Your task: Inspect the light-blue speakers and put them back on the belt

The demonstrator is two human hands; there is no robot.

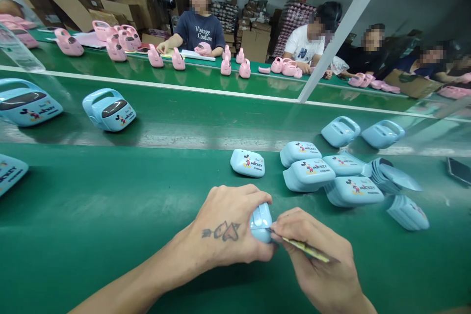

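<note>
Blue case (261, 222) toward half-past-five in my remote view, left hand (233, 225) clasping it, right hand (320, 257) at its four o'clock, grip pinching a thin tool (306, 249), printed covers (353, 191) at the case's two o'clock.

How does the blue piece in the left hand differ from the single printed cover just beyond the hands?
The held piece is gripped by the left hand, with the thin tool in the right hand at it; the single cover lies on the green surface, untouched. The single cover shows cartoon print and lettering; the held piece's visible part shows a seam but no print. Both are light blue and glossy.
</note>
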